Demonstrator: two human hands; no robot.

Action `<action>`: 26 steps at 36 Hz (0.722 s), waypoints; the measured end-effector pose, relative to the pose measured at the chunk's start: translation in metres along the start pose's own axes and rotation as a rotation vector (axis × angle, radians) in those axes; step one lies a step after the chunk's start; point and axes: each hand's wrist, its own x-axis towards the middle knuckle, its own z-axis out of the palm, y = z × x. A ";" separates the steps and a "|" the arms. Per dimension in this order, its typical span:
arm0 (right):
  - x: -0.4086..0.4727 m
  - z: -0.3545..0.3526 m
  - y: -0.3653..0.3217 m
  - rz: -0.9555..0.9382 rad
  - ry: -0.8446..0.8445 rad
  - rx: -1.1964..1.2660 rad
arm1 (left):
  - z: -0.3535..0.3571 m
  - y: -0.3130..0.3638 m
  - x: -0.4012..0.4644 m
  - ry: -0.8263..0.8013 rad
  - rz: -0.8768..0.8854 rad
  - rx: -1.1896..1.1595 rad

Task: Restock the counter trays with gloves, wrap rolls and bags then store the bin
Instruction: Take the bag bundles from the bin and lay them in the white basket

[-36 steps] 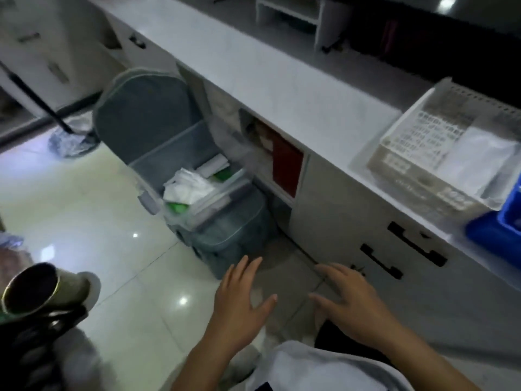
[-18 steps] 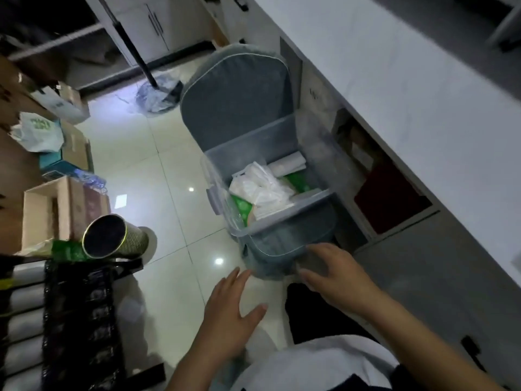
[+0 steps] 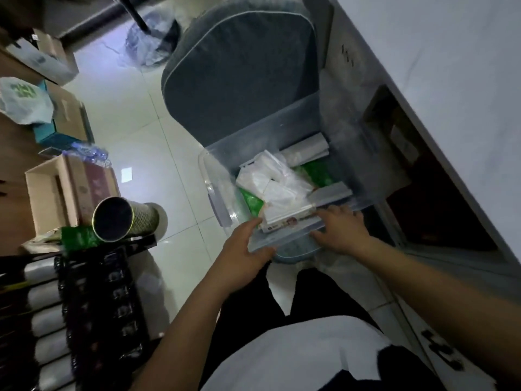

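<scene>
A clear plastic bin [image 3: 217, 193] sits on a grey padded chair [image 3: 239, 66] beside the counter [image 3: 439, 66]. Inside lie white plastic bags [image 3: 270, 179], green packets [image 3: 315, 170], a pale roll [image 3: 307, 149] and a flat box [image 3: 287, 220]. My left hand [image 3: 242, 249] rests on the bin's near rim at its left corner, thumb over the edge. My right hand [image 3: 341, 230] lies on the same rim further right, fingers spread on the edge. How firmly either hand grips is unclear.
An open cupboard niche [image 3: 417, 176] gapes under the counter to the right of the bin. Left stand cardboard boxes [image 3: 56, 193], a metal tube [image 3: 121, 220] on a black rack [image 3: 104, 292], and a mop [image 3: 149, 32] beyond on the tiled floor [image 3: 135, 114].
Both hands moved forward from mid-air to the bin's near rim. The view swung left and down, away from the counter trays toward the bin.
</scene>
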 end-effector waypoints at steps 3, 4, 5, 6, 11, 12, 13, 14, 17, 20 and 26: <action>0.014 0.013 0.013 -0.009 0.028 -0.074 | 0.004 -0.002 0.037 -0.045 -0.116 -0.118; 0.016 0.017 0.016 -0.009 0.029 -0.099 | 0.006 -0.003 0.051 -0.038 -0.145 -0.162; 0.017 0.020 0.019 -0.011 0.029 -0.114 | 0.008 -0.004 0.067 -0.030 -0.179 -0.210; 0.017 0.023 0.020 -0.014 0.024 -0.119 | 0.009 -0.005 0.083 -0.021 -0.228 -0.264; 0.007 0.030 0.014 0.024 0.060 -0.129 | 0.017 -0.020 0.170 -0.053 -0.501 -0.509; 0.005 0.030 0.013 0.043 0.068 -0.124 | 0.019 -0.025 0.187 -0.058 -0.535 -0.512; 0.005 0.030 0.011 0.065 0.081 -0.110 | 0.021 -0.030 0.204 -0.046 -0.558 -0.496; 0.006 0.029 0.009 0.088 0.095 -0.090 | 0.024 -0.035 0.219 -0.020 -0.569 -0.466; 0.014 0.027 0.001 0.175 0.160 -0.023 | 0.031 -0.052 0.261 0.050 -0.574 -0.390; 0.027 0.024 -0.009 0.272 0.207 -0.002 | 0.039 -0.072 0.302 0.043 -0.668 -0.448; 0.041 0.015 -0.022 0.451 0.298 0.060 | 0.050 -0.099 0.350 0.098 -0.789 -0.763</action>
